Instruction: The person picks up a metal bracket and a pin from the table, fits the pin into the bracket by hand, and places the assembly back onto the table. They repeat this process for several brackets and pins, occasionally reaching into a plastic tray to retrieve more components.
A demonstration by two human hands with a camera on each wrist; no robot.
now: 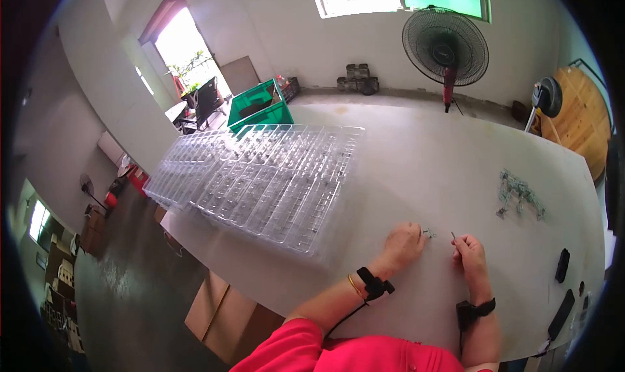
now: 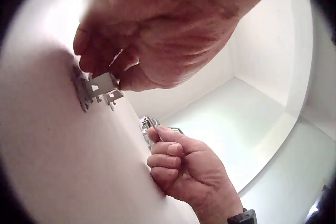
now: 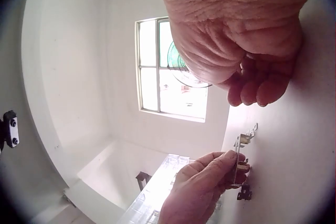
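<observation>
In the head view my left hand is low over the table, its fingertips pinching a small sheet-metal piece that has cut-out tabs. More small metal parts lie right by those fingertips. To its right, my right hand has curled fingers and pinches a thin metal piece between thumb and forefinger, its tip pointing up and away. The lower part of that thin piece is hidden in the fingers. A short gap separates the two hands.
Clear plastic compartment trays full of small metal parts stand at the left of the white table. A loose pile of metal parts lies at right, with black objects nearer. Behind are a green crate and a fan.
</observation>
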